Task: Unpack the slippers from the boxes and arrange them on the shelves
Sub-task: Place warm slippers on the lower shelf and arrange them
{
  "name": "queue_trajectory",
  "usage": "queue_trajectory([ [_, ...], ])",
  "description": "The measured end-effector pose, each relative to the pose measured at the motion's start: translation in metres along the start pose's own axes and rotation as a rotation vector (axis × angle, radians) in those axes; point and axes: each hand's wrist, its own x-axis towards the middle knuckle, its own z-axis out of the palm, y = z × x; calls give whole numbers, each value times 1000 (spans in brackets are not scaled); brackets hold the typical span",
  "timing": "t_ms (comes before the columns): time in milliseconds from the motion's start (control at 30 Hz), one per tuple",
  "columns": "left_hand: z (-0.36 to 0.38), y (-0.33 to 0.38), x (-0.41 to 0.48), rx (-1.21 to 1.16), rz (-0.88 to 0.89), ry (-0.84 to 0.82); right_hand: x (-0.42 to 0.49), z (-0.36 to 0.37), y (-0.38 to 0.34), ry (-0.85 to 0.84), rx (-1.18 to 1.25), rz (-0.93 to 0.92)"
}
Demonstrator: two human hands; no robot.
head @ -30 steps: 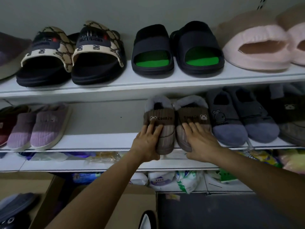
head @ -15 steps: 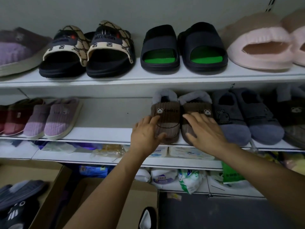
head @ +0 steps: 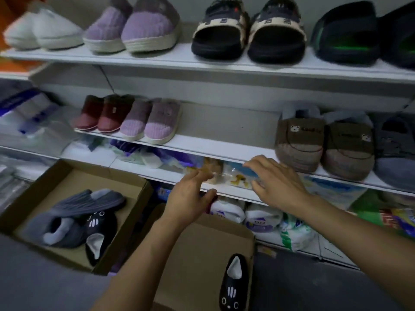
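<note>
The brown bear slippers (head: 323,142) now sit side by side on the middle shelf (head: 224,144), toes to the front, right next to a dark gray pair. A moment ago both hands were on them, pushing them into place. Now the hands have let go and come down and to the left, and the view has turned that way too.

The left hand (head: 190,198) and the right hand (head: 276,182) are both empty, with fingers loosely spread. They hang in front of the shelf edge, above the boxes.

So that pair looks done. More slippers wait. The left box (head: 101,185) has gray slippers (head: 85,203) and a black one with a cat face in it. The near box (head: 202,254) holds a black cat slipper (head: 232,286).

There is a bare gap on the middle shelf between the purple slippers (head: 150,122) and the brown ones. I think the next pair could go there.
</note>
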Motion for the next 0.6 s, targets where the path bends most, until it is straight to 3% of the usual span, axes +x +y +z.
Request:
queue_trajectory([
  [333,-126,-236,-134,-36,-266,-238,83,91,-256,-122,192,-18],
  [600,-186,-364,-194,-57,-445,-263,139,151,-380,-322,216,-54],
])
